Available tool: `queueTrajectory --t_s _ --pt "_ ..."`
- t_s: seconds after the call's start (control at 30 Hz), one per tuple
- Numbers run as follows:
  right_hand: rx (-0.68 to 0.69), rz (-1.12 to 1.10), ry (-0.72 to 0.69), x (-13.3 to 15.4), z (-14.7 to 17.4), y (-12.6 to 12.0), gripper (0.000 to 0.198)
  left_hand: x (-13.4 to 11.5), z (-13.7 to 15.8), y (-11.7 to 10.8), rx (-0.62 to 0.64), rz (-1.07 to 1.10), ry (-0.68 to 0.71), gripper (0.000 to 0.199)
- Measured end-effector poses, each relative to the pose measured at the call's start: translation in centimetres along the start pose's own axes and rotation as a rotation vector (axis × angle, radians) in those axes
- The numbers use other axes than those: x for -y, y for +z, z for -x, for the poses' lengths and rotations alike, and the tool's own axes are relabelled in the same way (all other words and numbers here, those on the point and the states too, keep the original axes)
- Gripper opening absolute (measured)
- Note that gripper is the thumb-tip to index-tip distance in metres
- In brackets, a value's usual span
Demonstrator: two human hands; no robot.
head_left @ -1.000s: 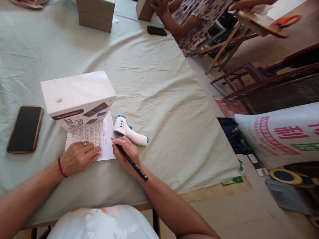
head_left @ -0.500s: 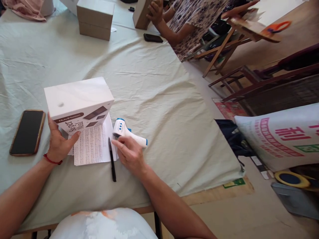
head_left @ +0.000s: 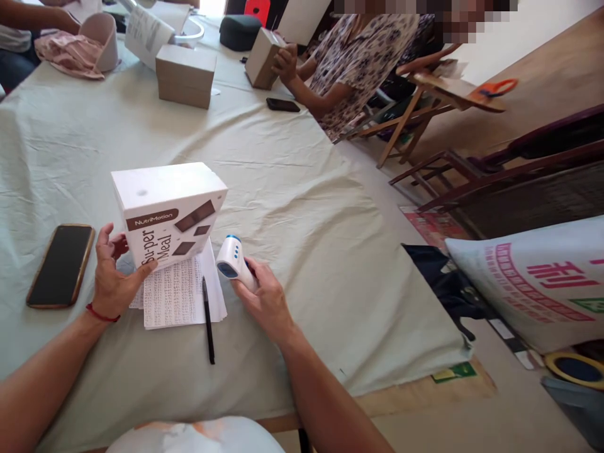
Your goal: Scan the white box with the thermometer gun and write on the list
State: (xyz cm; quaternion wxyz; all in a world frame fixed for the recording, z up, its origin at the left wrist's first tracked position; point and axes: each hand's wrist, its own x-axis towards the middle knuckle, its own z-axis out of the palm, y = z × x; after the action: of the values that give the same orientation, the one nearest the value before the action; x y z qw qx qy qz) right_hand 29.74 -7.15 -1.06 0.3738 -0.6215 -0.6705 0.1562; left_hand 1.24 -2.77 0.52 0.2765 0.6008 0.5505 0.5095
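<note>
A white box printed "NutriMotion" and "Super Meal" (head_left: 170, 189) stands over handwritten sheets of paper (head_left: 172, 305). My left hand (head_left: 113, 280), with a red string at its wrist, grips the box's lower left corner, thumb across the printed front and fingers along the side. In my right hand (head_left: 265, 296) is a white and blue infrared thermometer (head_left: 230, 253), held by its handle just right of the box; its dark front end points toward me. A black pen (head_left: 208, 327) lies across the papers' right edge and onto the cloth.
Left of my left hand lies a smartphone (head_left: 60, 267) on the pale tablecloth (head_left: 302, 207). A cardboard box (head_left: 185, 78) and another phone (head_left: 283, 105) are farther back. Across the table, a person's hands (head_left: 285, 66) hold a brown box (head_left: 263, 60). A printed sack (head_left: 533, 277) stands right.
My right hand has closed around the thermometer's handle and turned it to point toward me. The white box stands more upright in my left hand, and the camera view has shifted.
</note>
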Motion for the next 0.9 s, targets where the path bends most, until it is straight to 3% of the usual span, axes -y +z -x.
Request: queueTrajectory --t_s 0.13,0.3,0.47,0.9 --pt "0.042 -0.577 0.179 2.9 1.0 -0.4 0.043 -0.2 1.0 0.3 0.036 0.007 -0.024 0.095" --pt "0.372 -1.014 0.392 5.1 1.9 0.4 0.044 0.0 1.4 0.6 0.139 0.011 -0.108 0.088" --pt "0.432 -1.075 0.503 5.6 1.5 1.7 0.046 0.1 1.1 0.5 0.165 0.02 -0.123 0.087" --pt "0.421 -1.023 0.444 5.7 1.2 2.2 0.042 0.2 1.1 0.4 0.193 0.032 -0.088 0.084"
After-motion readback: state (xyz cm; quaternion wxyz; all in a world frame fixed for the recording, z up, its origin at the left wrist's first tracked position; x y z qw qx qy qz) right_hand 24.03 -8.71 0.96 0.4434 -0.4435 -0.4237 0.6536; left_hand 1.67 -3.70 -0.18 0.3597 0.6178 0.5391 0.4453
